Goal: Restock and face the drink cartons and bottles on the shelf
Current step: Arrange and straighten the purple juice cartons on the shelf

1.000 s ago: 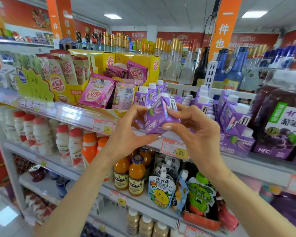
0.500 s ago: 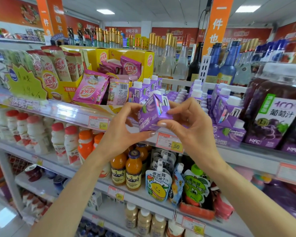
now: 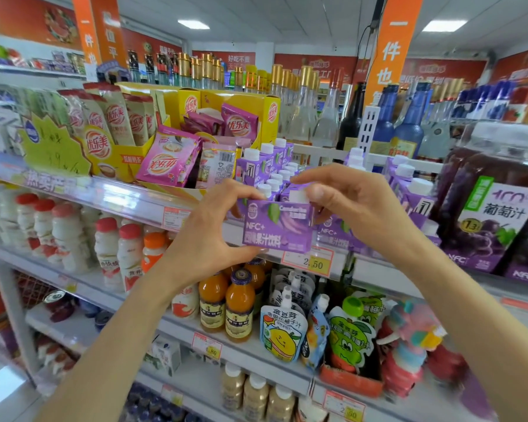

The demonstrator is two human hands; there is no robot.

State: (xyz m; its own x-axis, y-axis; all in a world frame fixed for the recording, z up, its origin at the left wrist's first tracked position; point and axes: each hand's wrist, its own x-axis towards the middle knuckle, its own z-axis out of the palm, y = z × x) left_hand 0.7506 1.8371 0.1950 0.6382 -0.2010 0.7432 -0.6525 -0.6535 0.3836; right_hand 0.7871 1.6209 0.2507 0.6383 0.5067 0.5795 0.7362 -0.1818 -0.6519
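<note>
A small purple NFC+ juice carton point(image 3: 276, 226) with a white cap is upright, its printed front facing me, at the front edge of the upper shelf point(image 3: 128, 197). My left hand point(image 3: 208, 236) grips its left side between thumb and fingers. My right hand point(image 3: 357, 208) pinches its top right corner by the cap. Behind it stand rows of matching purple cartons point(image 3: 267, 166), and more of them point(image 3: 409, 190) to the right.
Big grape juice bottles point(image 3: 494, 208) stand at the right. Yellow display boxes with pink sachets point(image 3: 171, 159) sit left of the cartons. Below are orange juice bottles point(image 3: 240, 306), spouted pouches point(image 3: 282, 333) and white yoghurt bottles point(image 3: 107, 251). A 2.50 price tag point(image 3: 310, 261) hangs under the carton.
The carton was tilted with an edge toward me; both hands have turned it upright so its label faces front, and lowered it to the shelf edge.
</note>
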